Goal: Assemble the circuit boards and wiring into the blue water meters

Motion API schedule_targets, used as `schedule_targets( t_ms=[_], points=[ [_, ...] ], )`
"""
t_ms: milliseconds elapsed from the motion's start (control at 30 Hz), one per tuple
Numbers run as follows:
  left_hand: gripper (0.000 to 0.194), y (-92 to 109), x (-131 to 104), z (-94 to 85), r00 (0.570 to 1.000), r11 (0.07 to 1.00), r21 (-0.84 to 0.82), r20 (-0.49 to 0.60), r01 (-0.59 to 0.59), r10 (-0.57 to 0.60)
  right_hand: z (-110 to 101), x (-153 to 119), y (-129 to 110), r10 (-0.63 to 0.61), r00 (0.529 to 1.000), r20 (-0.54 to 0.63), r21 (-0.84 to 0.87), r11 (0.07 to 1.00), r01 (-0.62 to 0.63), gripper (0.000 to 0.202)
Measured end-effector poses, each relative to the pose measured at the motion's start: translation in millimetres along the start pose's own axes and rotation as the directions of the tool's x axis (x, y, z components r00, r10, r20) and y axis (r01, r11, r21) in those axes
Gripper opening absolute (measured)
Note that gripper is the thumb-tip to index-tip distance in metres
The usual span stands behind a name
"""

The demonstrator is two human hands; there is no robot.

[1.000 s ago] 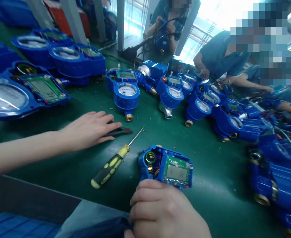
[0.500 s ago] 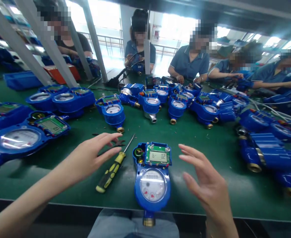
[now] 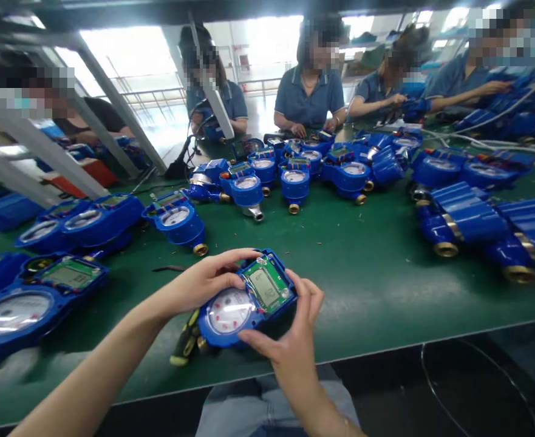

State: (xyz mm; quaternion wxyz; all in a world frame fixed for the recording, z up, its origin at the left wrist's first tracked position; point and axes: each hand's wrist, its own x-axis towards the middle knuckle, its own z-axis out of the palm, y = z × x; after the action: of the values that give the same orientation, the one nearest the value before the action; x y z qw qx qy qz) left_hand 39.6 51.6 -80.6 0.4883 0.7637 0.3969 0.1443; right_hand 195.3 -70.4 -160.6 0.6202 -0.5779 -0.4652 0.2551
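Note:
Both hands grip a blue water meter (image 3: pixel 231 311) near the bench's front edge. It is turned at a slant, with its round dial toward my lower left and its green circuit board with a small display at the upper right. My left hand (image 3: pixel 215 276) is closed on the meter's upper left side, thumb over the board's edge and fingers partly hidden behind. My right hand (image 3: pixel 294 331) wraps the right side, its thumb by the dial and its fingers at the casing's far edge. Partly under the meter lies a yellow-and-black screwdriver (image 3: pixel 185 341), its shaft hidden.
More blue meters stand around: a large one (image 3: pixel 16 309) at the left, one (image 3: pixel 178 221) ahead, and several in a far row. Brass-ended meters (image 3: pixel 467 215) lie at the right. Small screws dot the green bench (image 3: pixel 367 291). Co-workers (image 3: pixel 310 91) sit opposite.
My hands have closed in on the water meter from either side and taken hold of it. The meter has turned from upright to slanted. The view has swung to the right.

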Motion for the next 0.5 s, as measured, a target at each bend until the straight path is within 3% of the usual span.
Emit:
schedule_targets(
  t_ms=[67,167,267,333,433,500],
  points=[
    [0.046,5,3,-14.0,0.998,0.997,0.075,0.065,-0.007,0.002,1,-9,-2,0.023,1.0,-0.021,-0.021,1.0,-0.023,0.083],
    [0.045,16,-9,-16.6,0.999,0.976,0.213,0.014,-0.046,0.044,-11,-4,1,0.027,0.996,0.082,0.029,0.999,-0.029,0.077],
    [0.051,26,-26,3.4,0.982,0.928,0.356,-0.11,-0.107,0.155,-26,13,8,-0.009,0.975,0.221,0.063,0.998,-0.005,0.084],
    [0.067,30,-30,23.7,0.962,0.862,0.492,-0.155,-0.124,0.227,-33,26,10,-0.041,0.958,0.284,0.047,0.998,0.029,0.09],
    [0.088,35,-24,49.8,0.935,0.769,0.632,-0.207,-0.097,0.288,-42,44,10,-0.119,0.919,0.377,-0.011,0.991,0.132,0.1],
    [0.091,36,-18,59.0,0.921,0.736,0.671,-0.225,-0.089,0.317,-50,55,6,-0.179,0.873,0.453,-0.062,0.971,0.231,0.109]
  ],
)
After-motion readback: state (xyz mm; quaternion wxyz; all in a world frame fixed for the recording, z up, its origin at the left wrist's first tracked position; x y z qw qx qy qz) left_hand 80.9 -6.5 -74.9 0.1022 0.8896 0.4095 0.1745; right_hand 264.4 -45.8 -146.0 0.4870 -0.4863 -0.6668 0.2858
